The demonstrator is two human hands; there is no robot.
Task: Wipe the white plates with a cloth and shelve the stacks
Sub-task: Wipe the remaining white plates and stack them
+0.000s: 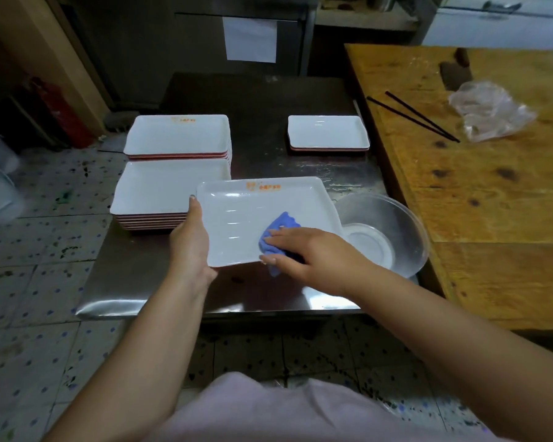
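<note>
1. Two hands were at work on one white plate [253,215], which was held tilted above the near part of the steel table [147,282].
2. Risk: the plate was supported only along its left edge, so it could have slipped and dropped onto the table if wiping pressure from the right outran that grip.
3. Risk: the clear bowl [393,224] sat just beside the plate's right edge; a wide stroke could have knocked it.
4. The left hand [189,240] was clamped on the plate's left rim, thumb on top and fingers underneath, out of sight.
5. The right hand [304,250] pressed the blue cloth [281,228] flat against the plate's near right area, fingers extended over the cloth, which bunched beneath the palm.
6. Three stacks stood on the table: the near stack [154,193] and the far stack [179,135] to the left, the small stack [328,132] at the far right.
</note>
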